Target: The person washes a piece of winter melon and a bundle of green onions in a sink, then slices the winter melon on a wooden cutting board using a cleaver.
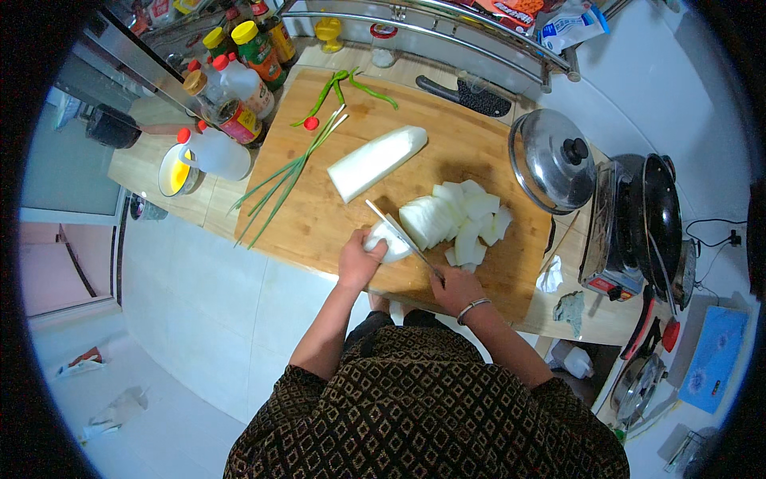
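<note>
My left hand (360,260) holds a peeled white gourd piece (389,240) against the wooden cutting board (299,212). In my right hand (458,291) is a kitchen knife (404,238), its blade seen nearly edge-on along the right side of that piece. Just right of the blade lie overlapping white gourd slices (428,221), with looser pale slices (479,206) beyond them. A long peeled gourd section (378,163) rests farther back on the board. Spring onions (291,173), green chili peppers (328,96) and a small red cap (311,123) are at the board's left.
A black-handled cleaver (464,96) lies behind the board. On the right are a metal lid (553,160), a gas stove (610,239) and a black wok (661,221). Bottles (242,114) and a bowl with yellow contents (178,172) stand left. A metal rack (419,33) runs along the back.
</note>
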Demonstrator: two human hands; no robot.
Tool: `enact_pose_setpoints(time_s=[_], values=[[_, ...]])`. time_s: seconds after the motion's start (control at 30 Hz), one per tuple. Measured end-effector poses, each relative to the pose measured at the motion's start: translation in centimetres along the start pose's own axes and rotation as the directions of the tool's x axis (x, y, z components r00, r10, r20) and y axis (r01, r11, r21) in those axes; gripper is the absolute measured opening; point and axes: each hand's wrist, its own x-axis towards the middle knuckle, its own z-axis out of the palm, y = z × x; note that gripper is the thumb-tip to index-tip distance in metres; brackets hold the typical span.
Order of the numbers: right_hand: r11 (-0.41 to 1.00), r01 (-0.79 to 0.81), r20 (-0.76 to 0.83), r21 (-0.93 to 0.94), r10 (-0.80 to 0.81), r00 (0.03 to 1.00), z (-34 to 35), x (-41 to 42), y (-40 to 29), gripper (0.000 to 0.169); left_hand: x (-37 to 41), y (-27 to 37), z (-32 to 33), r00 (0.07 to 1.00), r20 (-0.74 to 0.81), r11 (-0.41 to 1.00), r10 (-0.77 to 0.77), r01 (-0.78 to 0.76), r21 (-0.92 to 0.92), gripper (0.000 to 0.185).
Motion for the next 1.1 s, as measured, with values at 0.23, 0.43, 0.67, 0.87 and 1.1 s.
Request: enact_pose_setpoints(time_s=[0.23,0.43,0.67,0.87,1.1], values=[[0.989,-0.107,0.172,-0.107,0.124,0.977,-0.1,1.2,-1.1,0.029,0.0,0.0,-0.2,1.0,0.024,1.0,-0.009,0.009,0.026,0.045],[0.995,-0.067,-0.005,-0.075,0.066,0.998,4.7,4.2,0.3,0.029,-0.5,0.0,0.0,0.999,0.011,0.999,0.043,-0.044,0.03,0.046],[0.999,-0.026,0.083,0.029,0.024,0.996,2.0,2.7,0.4,0.031,-0.5,-0.6,-0.3,0.999,-0.008,0.997,0.049,-0.049,-0.055,0.04],[0.999,-0.003,0.048,0.04,0.001,0.999,1.3,0.7,1.1,0.031,-0.2,-1.0,0.1,0.998,-0.021,0.997,0.064,-0.065,-0.042,0.037],[0.999,0.016,0.014,0.05,-0.017,1.0,0.1,-0.5,0.7,0.031,-0.3,-0.4,-0.2,0.999,-0.005,0.998,0.035,-0.035,-0.054,0.037]])
